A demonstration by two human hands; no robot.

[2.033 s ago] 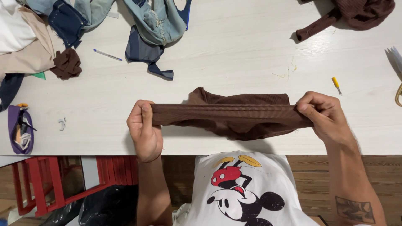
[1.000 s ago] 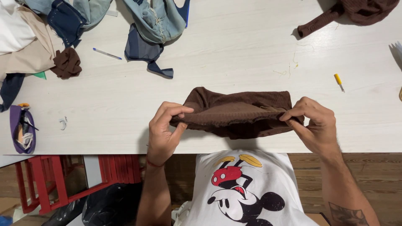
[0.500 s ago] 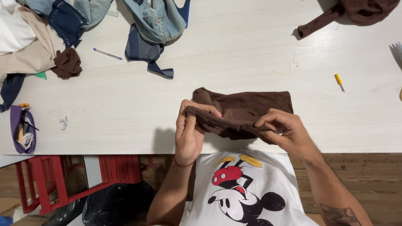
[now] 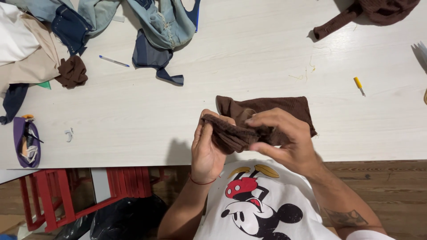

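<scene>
Brown cloth [image 4: 267,111] lies at the near edge of the white bench [image 4: 249,49], its near part bunched up and lifted between both hands. Left hand [image 4: 207,146] is clamped on the left end of the bunched fold, fingers curled round it from outside. Right hand [image 4: 284,140] comes over from the right, thumb and fingers pinched on the same fold, just beside the left. Behind them the rest of the cloth rests flat on the bench. Further off lie denim pieces [image 4: 160,26], a pen [image 4: 114,61], a small brown scrap [image 4: 73,71], a purple pouch [image 4: 26,142], a yellow tool [image 4: 359,85] and another brown garment [image 4: 378,11] at the far right corner.
</scene>
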